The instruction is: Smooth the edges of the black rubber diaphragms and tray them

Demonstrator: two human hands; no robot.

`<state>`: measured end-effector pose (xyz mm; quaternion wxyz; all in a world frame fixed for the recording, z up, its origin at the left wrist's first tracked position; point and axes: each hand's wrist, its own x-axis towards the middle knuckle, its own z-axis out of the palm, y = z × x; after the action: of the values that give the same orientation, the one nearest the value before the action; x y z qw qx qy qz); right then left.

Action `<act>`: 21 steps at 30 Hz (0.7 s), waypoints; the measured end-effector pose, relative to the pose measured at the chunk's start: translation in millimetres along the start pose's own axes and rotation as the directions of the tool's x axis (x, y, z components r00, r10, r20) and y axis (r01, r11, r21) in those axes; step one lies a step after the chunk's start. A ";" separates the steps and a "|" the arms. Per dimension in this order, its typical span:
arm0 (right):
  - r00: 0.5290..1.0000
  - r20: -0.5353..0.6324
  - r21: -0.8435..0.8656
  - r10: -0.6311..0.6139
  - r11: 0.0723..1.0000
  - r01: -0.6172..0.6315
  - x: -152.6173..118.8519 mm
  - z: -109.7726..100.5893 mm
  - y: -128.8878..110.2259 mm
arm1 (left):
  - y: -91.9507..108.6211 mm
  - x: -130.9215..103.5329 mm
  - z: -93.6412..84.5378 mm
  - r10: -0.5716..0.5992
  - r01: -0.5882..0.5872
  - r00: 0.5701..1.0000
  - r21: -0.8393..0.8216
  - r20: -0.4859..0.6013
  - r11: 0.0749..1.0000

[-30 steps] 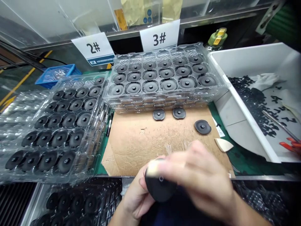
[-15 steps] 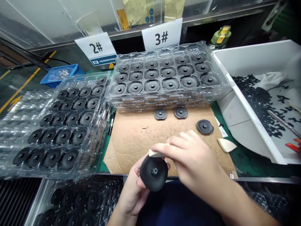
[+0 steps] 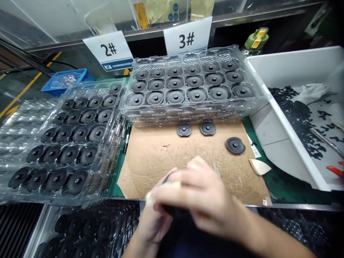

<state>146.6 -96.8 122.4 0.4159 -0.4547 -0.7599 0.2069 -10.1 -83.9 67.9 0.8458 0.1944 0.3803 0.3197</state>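
My left hand (image 3: 153,218) is closed round a black disc (image 3: 176,211), which my right hand mostly covers. My right hand (image 3: 199,193) lies across it, blurred, with its fingers closed on a pale block (image 3: 172,185) near the disc's upper edge. Both hands are over the front edge of a cardboard sheet (image 3: 145,154). Beyond them on the cardboard lie three more black discs (image 3: 184,129), (image 3: 208,128), (image 3: 235,145). A pale wedge-shaped piece (image 3: 259,167) rests at the cardboard's right side.
Clear trays (image 3: 193,107) of black discs are stacked behind the cardboard; another tray (image 3: 91,172) stands at left. A white bin (image 3: 292,143) with black scraps and a red-handled tool is at right. A green-lidded bottle (image 3: 255,41) stands behind, a blue basket (image 3: 60,89) at back left.
My right hand has moved left over the disc and now hides most of it. The disc has tilted and no longer shows its face. The view has shifted slightly.
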 end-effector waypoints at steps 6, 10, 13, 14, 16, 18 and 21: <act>0.886 -0.033 -0.063 0.462 0.884 -0.463 -47.4 16.4 54.4 | 9.2 -1.6 -6.5 -0.006 0.015 0.998 -0.167 0.057 0.986; 0.889 0.039 -0.087 0.455 0.888 -0.451 -84.7 45.1 70.0 | 10.7 -1.1 -10.6 -0.010 0.026 0.996 -0.171 0.092 0.985; 0.875 0.013 -0.091 0.485 0.872 -0.482 -81.1 42.1 63.4 | 9.2 0.0 -8.8 -0.019 0.033 0.997 -0.170 0.080 0.985; 0.864 -0.028 -0.078 0.503 0.860 -0.504 -73.7 35.9 56.4 | 8.2 0.2 -7.4 -0.021 0.033 0.997 -0.168 0.072 0.985; 0.840 -0.153 -0.017 0.520 0.849 -0.528 -54.2 21.1 35.6 | 5.7 0.2 -4.1 0.008 0.000 0.999 -0.168 0.049 0.986; 0.867 -0.234 0.051 0.439 0.896 -0.440 -34.6 9.4 10.5 | 3.0 0.1 -0.8 0.032 -0.024 0.998 -0.167 0.045 0.986; 0.974 -0.088 0.062 0.211 0.977 -0.206 -14.6 3.0 -18.0 | 0.1 0.2 1.7 -0.021 0.029 0.998 -0.140 0.060 0.990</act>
<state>138.3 -118.2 126.7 0.4389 -0.5302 -0.6820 0.2474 -8.7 -83.9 68.9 0.8721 0.1386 0.3344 0.3294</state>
